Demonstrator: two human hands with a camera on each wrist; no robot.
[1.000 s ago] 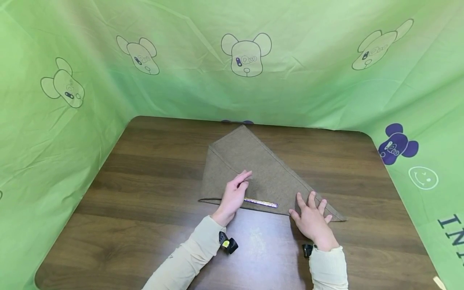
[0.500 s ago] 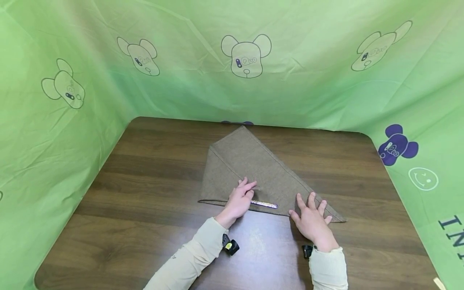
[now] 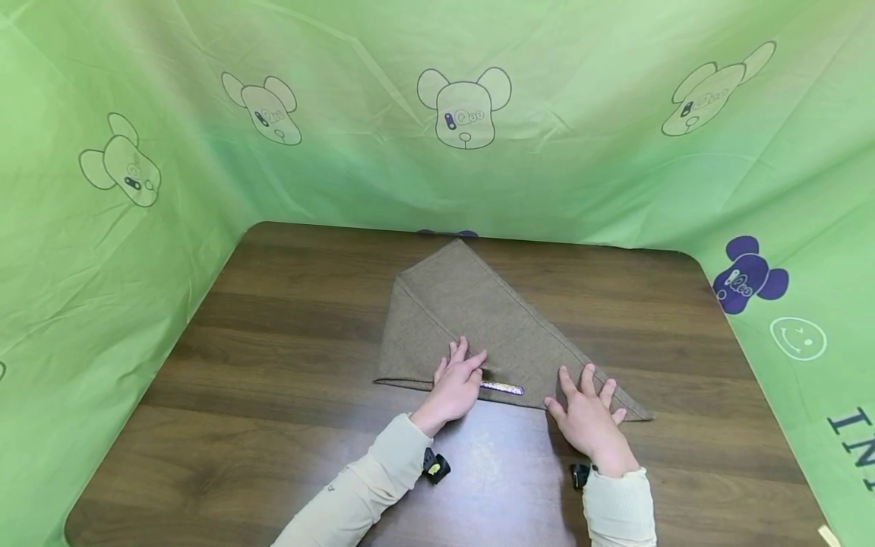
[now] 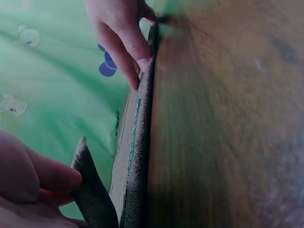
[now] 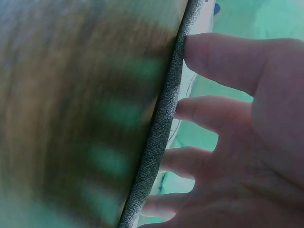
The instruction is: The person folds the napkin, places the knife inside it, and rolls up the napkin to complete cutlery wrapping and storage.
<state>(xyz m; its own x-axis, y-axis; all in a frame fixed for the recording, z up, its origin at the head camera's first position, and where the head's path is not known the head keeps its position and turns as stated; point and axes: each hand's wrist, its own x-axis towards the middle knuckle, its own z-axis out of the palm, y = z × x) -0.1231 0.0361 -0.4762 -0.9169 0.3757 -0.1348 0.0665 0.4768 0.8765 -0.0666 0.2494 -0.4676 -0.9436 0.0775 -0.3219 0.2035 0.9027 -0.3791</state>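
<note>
A folded grey-brown cloth (image 3: 451, 292) lies on the table, one corner pointing toward the back. A narrow glittery strip (image 3: 502, 388) lies along its front edge, its left part covered by my left hand (image 3: 459, 384). In the left wrist view, fingers (image 4: 64, 178) of that hand hold a raised flap of cloth (image 4: 92, 194); the far side of the grip is hidden. My right hand (image 3: 586, 414) rests on the right part of the cloth with its fingers spread. In the right wrist view, its thumb (image 5: 204, 54) touches the cloth near its thick front edge (image 5: 159, 123).
The wood-grain table (image 3: 273, 365) extends around the cloth on all sides. Green printed fabric (image 3: 342, 175) hangs behind and beside it. A small pale object (image 3: 829, 535) shows at the lower right. Dark cameras (image 3: 436, 466) sit at both wrists.
My left hand has slid a little to the right and toward the front edge, covering more of the glittery strip. The right hand and the cloth's outline stay about the same.
</note>
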